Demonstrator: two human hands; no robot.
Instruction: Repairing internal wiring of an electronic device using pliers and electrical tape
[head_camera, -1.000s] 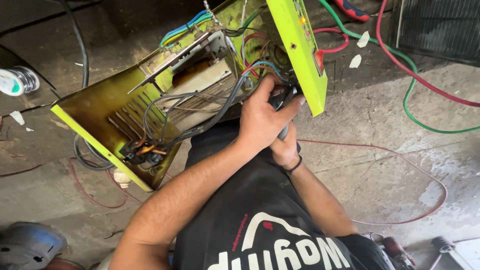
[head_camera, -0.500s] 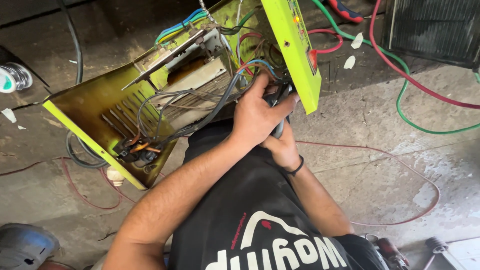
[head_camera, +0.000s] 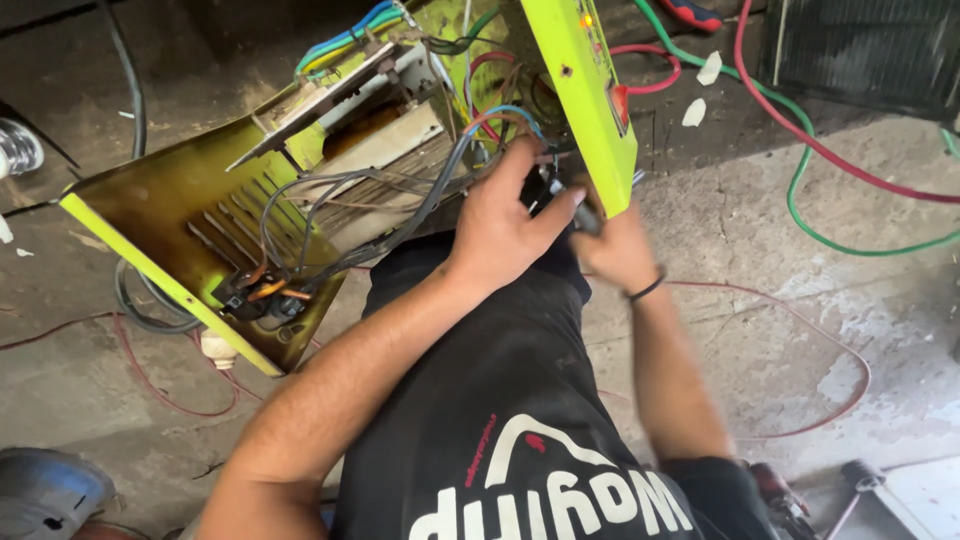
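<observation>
1. Lying tilted on the concrete floor (head_camera: 760, 250) is the open yellow-green metal case (head_camera: 170, 215), its front panel (head_camera: 580, 90) rising at the near end; grey wires (head_camera: 330, 200) are crowding the inside, so little free room is showing beside the panel's inner face, while open floor is spreading to the right of the case.
2. Red and green cables (head_camera: 800, 190) are looping across the floor beyond the panel, well apart from the hands.
3. Compared with half a second ago, the view is sitting slightly lower and the left hand is reaching closer to the panel's lower edge.
4. The left hand (head_camera: 505, 225) is curling its fingers around a dark tool handle (head_camera: 585, 215) just beside the panel's bottom edge.
5. The right hand (head_camera: 615, 250) is lying under that handle, below the panel; whether it is gripping is unclear.
</observation>
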